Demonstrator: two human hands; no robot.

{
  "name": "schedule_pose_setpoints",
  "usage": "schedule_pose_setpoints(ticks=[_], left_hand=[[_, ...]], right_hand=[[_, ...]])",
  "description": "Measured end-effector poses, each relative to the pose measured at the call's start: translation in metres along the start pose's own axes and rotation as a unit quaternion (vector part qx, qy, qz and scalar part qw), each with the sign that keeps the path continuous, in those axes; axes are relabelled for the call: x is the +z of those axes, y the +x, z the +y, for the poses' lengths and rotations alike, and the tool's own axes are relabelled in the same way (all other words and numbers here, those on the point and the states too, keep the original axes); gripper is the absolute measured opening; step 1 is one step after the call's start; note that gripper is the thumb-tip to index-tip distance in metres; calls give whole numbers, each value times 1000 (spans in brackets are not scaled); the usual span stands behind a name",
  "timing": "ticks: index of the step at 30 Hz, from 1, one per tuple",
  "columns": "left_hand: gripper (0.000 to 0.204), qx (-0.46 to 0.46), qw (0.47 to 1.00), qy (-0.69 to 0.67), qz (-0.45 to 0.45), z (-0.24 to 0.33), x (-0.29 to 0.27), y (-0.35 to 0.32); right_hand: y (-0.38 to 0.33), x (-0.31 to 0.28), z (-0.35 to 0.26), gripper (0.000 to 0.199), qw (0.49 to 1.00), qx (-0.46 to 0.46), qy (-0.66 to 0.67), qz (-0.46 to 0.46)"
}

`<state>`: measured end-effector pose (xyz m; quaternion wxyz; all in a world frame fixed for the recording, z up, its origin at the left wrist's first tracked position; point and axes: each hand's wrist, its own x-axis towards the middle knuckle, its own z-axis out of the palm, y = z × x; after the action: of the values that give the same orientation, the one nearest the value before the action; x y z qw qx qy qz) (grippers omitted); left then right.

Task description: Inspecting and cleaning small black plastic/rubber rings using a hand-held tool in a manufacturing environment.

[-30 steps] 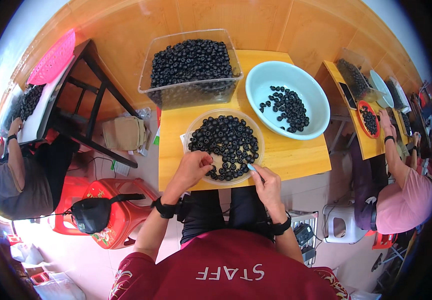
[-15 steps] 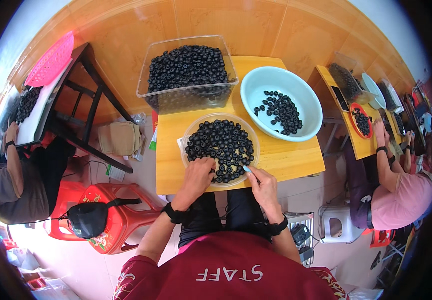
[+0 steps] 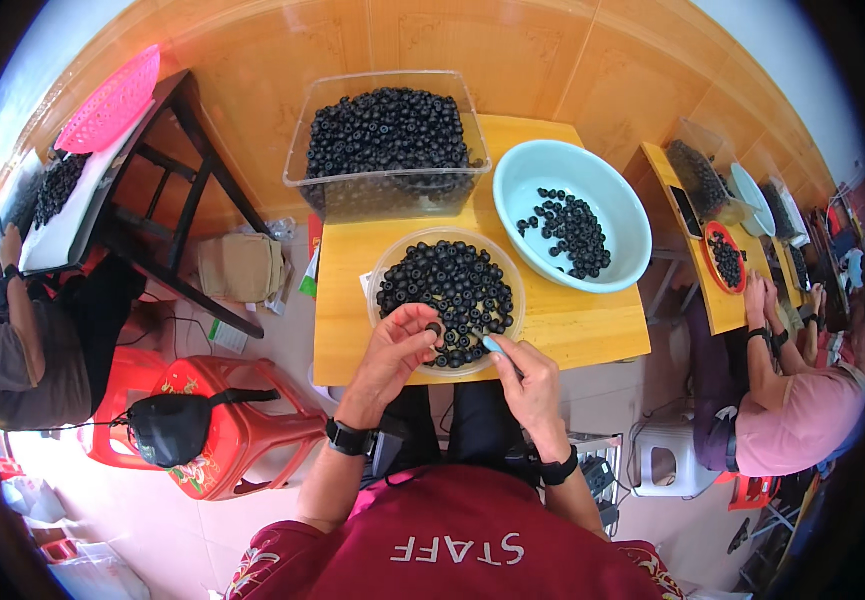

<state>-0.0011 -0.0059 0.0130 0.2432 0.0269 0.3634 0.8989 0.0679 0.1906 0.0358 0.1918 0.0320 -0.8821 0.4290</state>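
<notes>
On the yellow table, a clear bowl, tub and basin hold dark round pieces.

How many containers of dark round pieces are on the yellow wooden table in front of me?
3: a clear rectangular plastic bin at the back, a pale blue round basin at right, a clear shallow round dish nearest the hands.

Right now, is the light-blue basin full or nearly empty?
Nearly empty: the light-blue basin holds only a small patch of black pieces; most of its bottom is bare.

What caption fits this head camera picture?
Left hand pinches a dark round piece over a clear bowl; right hand holds a tool.
</notes>
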Motion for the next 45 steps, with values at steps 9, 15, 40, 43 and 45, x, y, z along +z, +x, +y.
schedule_pose_setpoints(ticks=[9,15,40,43,45], left_hand=[[20,-12,999,-47,-20,-9,3,-3],[19,-13,998,-59,-37,-10,6,-5],[16,-7,992,-37,-121,10,26,-15],[16,-15,991,-68,-112,9,25,-14],[16,-22,990,-82,-111,8,24,-14]], right_hand=[[5,5,-26,25,998,-65,-5,-14],[3,7,-25,26,995,-97,-33,-7],[16,-9,23,17,993,-19,-118,0],[9,-4,21,17,994,-9,-109,-5],[6,-1,21,17,994,-9,-107,-8]])
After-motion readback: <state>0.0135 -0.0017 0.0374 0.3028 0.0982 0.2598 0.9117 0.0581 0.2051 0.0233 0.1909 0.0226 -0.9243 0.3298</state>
